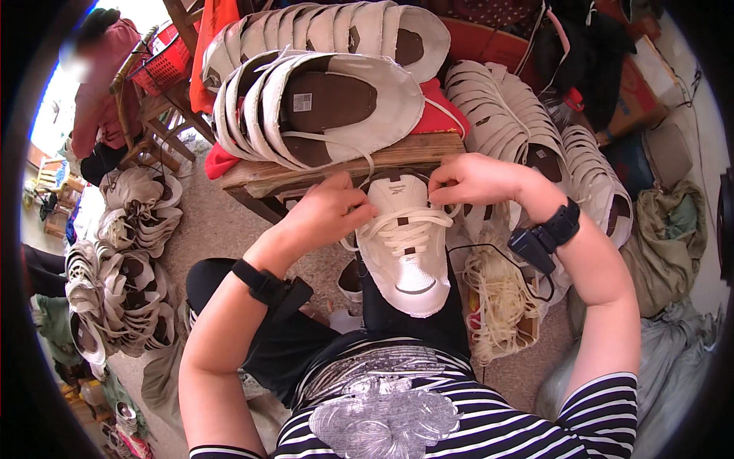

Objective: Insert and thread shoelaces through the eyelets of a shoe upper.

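A cream shoe upper [409, 287] with a white toe rests over my thigh, its toe toward me and its tongue pointing away. A pale shoelace [405, 237] runs crosswise through its upper rows of eyelets. My left hand [329, 208] is closed at the left side of the tongue, fingertips pinching the lace. At the right side, my right hand [475, 182] is closed in a pinch on the lace by the top eyelets. The lace ends are partly hidden by my fingers.
Ahead, a wooden bench [267, 174] carries nested rows of cream shoe uppers [397, 122] on red cloth. More stacked uppers [501, 115] stand at the right. A box of loose laces [497, 306] sits beside my right leg. Piled uppers [126, 283] and a seated person [111, 92] are at left.
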Demonstrator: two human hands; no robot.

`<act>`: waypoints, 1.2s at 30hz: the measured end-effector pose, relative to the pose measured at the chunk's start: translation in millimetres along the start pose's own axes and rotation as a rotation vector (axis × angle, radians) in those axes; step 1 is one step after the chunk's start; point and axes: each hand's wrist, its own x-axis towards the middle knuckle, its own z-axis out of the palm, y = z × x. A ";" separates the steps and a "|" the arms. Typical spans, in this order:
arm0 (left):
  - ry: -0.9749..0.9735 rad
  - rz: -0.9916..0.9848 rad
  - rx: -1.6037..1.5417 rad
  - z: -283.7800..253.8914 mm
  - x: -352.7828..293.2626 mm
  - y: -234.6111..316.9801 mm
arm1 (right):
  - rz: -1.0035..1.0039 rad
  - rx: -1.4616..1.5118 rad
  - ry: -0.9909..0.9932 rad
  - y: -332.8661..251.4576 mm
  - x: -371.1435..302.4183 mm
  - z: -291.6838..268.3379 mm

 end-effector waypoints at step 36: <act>-0.935 -0.300 0.117 215.8 -112.5 -185.7 | 0.165 0.876 0.587 -14.8 16.0 86.3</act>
